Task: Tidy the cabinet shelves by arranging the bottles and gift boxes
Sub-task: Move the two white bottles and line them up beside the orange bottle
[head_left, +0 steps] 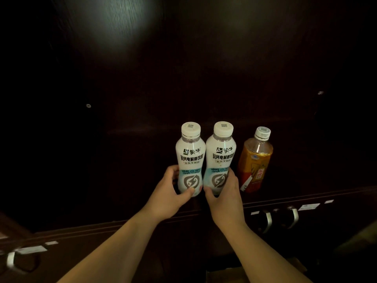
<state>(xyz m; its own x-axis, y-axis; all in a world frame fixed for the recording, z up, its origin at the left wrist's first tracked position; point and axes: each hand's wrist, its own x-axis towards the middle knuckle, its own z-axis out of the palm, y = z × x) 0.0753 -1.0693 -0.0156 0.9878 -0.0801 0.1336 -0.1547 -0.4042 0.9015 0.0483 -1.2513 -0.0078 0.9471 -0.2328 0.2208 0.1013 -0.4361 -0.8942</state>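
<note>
Two identical white drink bottles with white caps stand upright, side by side and nearly touching, on a dark cabinet shelf [285, 193]. My left hand [171, 193] wraps the base of the left white bottle [190, 156]. My right hand [223, 193] holds the lower part of the right white bottle [221, 158]. An orange-labelled bottle of amber drink [255, 160] stands upright a short gap to the right, untouched. No gift boxes are in sight.
The cabinet interior is dark wood, with small metal studs on the back panel [88, 105] [320, 92]. Below the shelf edge are drawer or door fronts with curved metal handles [268, 220] [293, 217] [11, 260] and white stickers. A cardboard box [224, 276] sits below.
</note>
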